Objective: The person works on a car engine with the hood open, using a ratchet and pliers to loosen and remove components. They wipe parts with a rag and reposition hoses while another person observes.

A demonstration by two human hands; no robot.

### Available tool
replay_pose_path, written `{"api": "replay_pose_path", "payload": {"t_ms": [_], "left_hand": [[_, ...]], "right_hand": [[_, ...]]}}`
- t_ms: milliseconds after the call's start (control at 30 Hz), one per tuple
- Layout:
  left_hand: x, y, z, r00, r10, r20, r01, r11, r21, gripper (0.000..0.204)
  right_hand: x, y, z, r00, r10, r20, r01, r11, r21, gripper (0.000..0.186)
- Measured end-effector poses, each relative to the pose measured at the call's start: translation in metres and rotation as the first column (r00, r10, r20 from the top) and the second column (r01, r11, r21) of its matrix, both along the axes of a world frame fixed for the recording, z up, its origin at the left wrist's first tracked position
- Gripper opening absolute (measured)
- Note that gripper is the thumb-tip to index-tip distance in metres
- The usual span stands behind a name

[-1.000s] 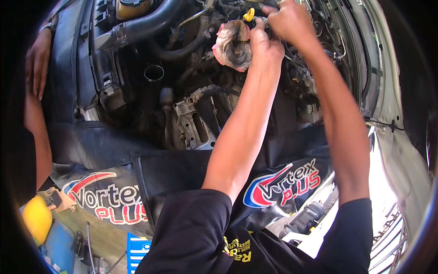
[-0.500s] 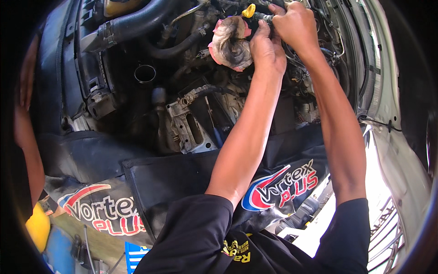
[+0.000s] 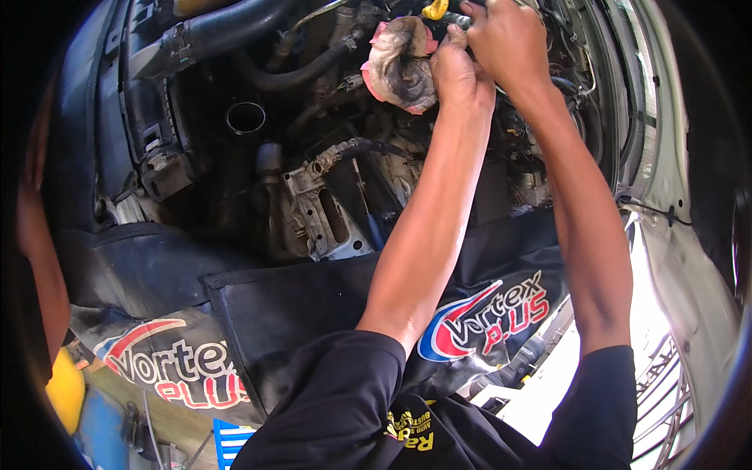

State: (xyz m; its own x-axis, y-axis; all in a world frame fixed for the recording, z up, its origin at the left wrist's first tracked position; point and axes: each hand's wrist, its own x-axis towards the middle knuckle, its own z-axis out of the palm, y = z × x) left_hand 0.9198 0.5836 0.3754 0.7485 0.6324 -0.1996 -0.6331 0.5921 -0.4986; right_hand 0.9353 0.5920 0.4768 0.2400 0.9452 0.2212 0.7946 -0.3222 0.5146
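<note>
At the top of the engine bay, my left hand [image 3: 464, 74] and my right hand [image 3: 509, 43] work close together. A short grey cylindrical piece [image 3: 458, 21] shows between them, beside my left thumb; its far end is hidden. My right hand is closed in a fist-like grip, its contents covered by the fingers. My left hand is curled with the thumb raised, its other fingers mostly out of sight. Left of it lies a crumpled, dirt-stained rag [image 3: 403, 66] with pink edges. A yellow loop handle [image 3: 435, 9] sticks up just beyond the rag.
A thick black hose [image 3: 227, 35] crosses the far left. Below it is an open round pipe mouth [image 3: 245, 117]. A metal bracket [image 3: 325, 215] sits at the near side, behind the black fender cover [image 3: 313, 305]. Another person's arm [image 3: 43, 258] is at the left rim.
The whole view has shifted slightly. My right hand has tilted a little at the same spot, and my left hand stays beside it. The rag has kept its place.
</note>
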Motion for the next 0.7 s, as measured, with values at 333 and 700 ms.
{"api": "replay_pose_path", "payload": {"t_ms": [333, 700], "left_hand": [[0.026, 0.009, -0.008, 0.957, 0.145, -0.250, -0.158, 0.987, -0.032, 0.014], [0.004, -0.006, 0.016, 0.988, -0.014, -0.151, 0.003, 0.997, -0.074, 0.025]], "right_hand": [[-0.006, 0.027, 0.002, 0.992, 0.113, -0.050, -0.112, 0.993, 0.023, 0.022], [0.015, 0.000, 0.023, 0.994, -0.048, -0.102, 0.022, 0.969, -0.247, 0.033]]}}
